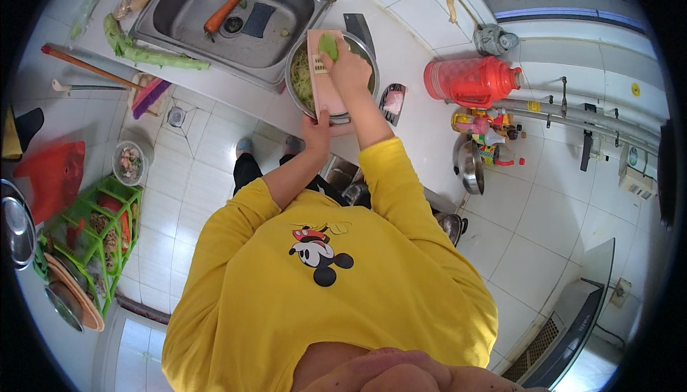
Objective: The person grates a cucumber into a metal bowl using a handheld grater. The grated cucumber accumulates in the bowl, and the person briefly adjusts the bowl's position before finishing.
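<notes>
A pink flat grater (pixel 328 95) lies across a round steel bowl (pixel 289 80) on the counter. Pale green shreds (pixel 301 83) fill the part of the bowl that shows on the left. With my left hand (pixel 315 134) I grip the near end of the grater, thumb on top; the fingers beneath are partly hidden. My right hand (pixel 349 75) is closed around a light green vegetable piece (pixel 328 46), holding it at the grater's upper part, just above its slotted blade area. Whether the piece touches the blade I cannot tell.
Left of the bowl, the steel sink (pixel 193 5) holds a carrot (pixel 224 12) and a dark cloth-like pad (pixel 259 20). A long green peeled strip (pixel 143 52) lies along the counter. Right stand a red thermos (pixel 472 82), a steel pan (pixel 470 166) and a small black-and-white packet (pixel 393 100).
</notes>
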Demonstrator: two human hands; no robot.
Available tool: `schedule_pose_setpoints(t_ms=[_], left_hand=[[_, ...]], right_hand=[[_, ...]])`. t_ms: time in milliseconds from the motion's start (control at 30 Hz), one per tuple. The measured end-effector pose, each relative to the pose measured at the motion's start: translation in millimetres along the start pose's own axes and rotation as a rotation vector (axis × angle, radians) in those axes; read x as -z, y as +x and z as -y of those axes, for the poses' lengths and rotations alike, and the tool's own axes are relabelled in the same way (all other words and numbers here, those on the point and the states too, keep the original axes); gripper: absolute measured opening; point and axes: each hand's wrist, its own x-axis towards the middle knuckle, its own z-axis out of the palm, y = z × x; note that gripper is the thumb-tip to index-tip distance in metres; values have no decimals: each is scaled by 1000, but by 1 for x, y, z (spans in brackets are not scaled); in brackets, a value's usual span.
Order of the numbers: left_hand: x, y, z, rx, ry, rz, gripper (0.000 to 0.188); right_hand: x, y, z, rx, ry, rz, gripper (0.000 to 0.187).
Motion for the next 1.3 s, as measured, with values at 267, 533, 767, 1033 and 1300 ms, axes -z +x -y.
schedule_pose_setpoints(t_ms=[267,533,767,1033,1300], left_hand=[[6,15,24,39,-14,-10,32],[6,13,21,15,-22,11,34],[4,11,15,7,-42,31,23],[7,9,9,46,109,-36,32],[-2,4,10,-17,-76,-59,29]], right_hand=[[35,-77,-12,23,45,36,66],[25,-99,-15,156,-117,-174,58],[10,-94,-15,206,208,-216,35],[0,-36,-3,187,149,-151,36],[-3,7,0,94,302,-229,35]])
